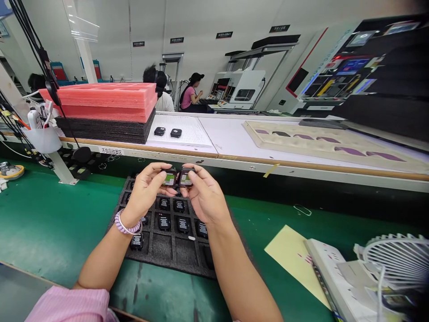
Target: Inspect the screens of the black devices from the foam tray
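Observation:
My left hand (152, 183) pinches a small square black device with a lit green screen (170, 178) between thumb and fingers. Close beside it, my right hand (203, 192) grips a second square device with a dark, partly green screen (185, 178). Both are held up side by side above a black foam tray (161, 248). In the tray's pockets lie several more black square devices with white print, such as one device (183, 224) in the middle. Some front pockets hold nothing. My forearms and hands hide parts of the tray.
On the shelf ahead, two black devices (176, 133) rest on a paper sheet (197, 138) beside stacked red foam (107, 100). A beige tray (268, 150) lies farther right. Yellow paper (288, 255), a power strip (330, 264) and a white fan (398, 257) occupy the bench's right side.

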The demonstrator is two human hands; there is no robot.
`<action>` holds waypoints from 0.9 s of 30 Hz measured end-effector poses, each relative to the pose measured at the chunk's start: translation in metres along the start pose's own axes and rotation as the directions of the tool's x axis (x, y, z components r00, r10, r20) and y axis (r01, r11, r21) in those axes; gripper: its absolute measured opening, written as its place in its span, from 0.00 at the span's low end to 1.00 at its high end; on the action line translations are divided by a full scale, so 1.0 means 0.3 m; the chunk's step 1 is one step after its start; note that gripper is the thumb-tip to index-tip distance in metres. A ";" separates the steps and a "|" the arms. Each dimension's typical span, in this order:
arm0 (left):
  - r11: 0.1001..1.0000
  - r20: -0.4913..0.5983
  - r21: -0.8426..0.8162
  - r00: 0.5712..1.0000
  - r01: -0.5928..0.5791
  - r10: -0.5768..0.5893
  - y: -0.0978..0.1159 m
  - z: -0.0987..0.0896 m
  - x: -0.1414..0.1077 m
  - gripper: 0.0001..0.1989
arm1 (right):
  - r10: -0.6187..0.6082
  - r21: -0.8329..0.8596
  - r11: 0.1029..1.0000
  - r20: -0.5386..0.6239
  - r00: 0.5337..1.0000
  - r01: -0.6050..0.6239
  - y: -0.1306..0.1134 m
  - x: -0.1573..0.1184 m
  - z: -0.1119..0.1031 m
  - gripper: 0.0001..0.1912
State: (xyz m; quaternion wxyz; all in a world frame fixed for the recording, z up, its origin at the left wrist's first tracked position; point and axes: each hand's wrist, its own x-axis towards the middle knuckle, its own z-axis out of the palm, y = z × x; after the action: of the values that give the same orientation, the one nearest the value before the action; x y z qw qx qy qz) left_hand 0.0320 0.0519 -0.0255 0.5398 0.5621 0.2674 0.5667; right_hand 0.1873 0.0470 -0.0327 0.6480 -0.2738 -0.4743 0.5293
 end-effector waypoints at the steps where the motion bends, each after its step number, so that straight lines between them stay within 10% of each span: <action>1: 1.000 -0.001 -0.008 1.000 0.003 -0.003 0.001 -0.001 -0.001 0.16 | 0.002 0.024 1.000 -0.005 1.000 -0.002 0.004 0.003 0.000 0.18; 27: 0.999 -0.034 0.002 0.999 0.032 -0.032 0.026 0.006 -0.006 0.16 | 0.003 -0.019 1.000 0.028 1.000 -0.003 -0.008 -0.010 0.002 0.19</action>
State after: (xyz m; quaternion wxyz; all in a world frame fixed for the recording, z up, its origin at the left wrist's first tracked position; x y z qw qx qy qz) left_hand 0.0310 0.0476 -0.0187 0.5435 0.5489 0.2860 0.5671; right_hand 0.1879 0.0433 -0.0313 0.6380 -0.2732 -0.4877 0.5296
